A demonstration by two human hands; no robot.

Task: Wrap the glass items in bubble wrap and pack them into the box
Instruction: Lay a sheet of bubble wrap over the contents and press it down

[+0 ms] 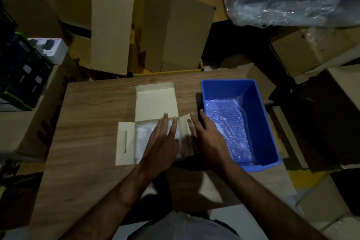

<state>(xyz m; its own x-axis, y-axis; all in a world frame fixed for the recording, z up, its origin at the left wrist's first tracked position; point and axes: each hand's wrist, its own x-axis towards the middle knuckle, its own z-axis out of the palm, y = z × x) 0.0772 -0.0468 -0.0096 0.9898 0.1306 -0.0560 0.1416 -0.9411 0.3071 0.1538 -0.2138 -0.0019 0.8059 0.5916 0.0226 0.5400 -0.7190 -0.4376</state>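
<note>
A bubble-wrapped bundle [145,138] already lies in the small white box [155,101] in the middle of the table [93,122], so wrapping looks done. The left hand [161,142] presses flat on it, grip wide and holding nothing. The right hand [206,136], fingers straight, pushes the right flap [185,134] up. Flaps remain unclosed. More bubble wrap [229,128] lies in the blue bin [261,107] at right
</note>
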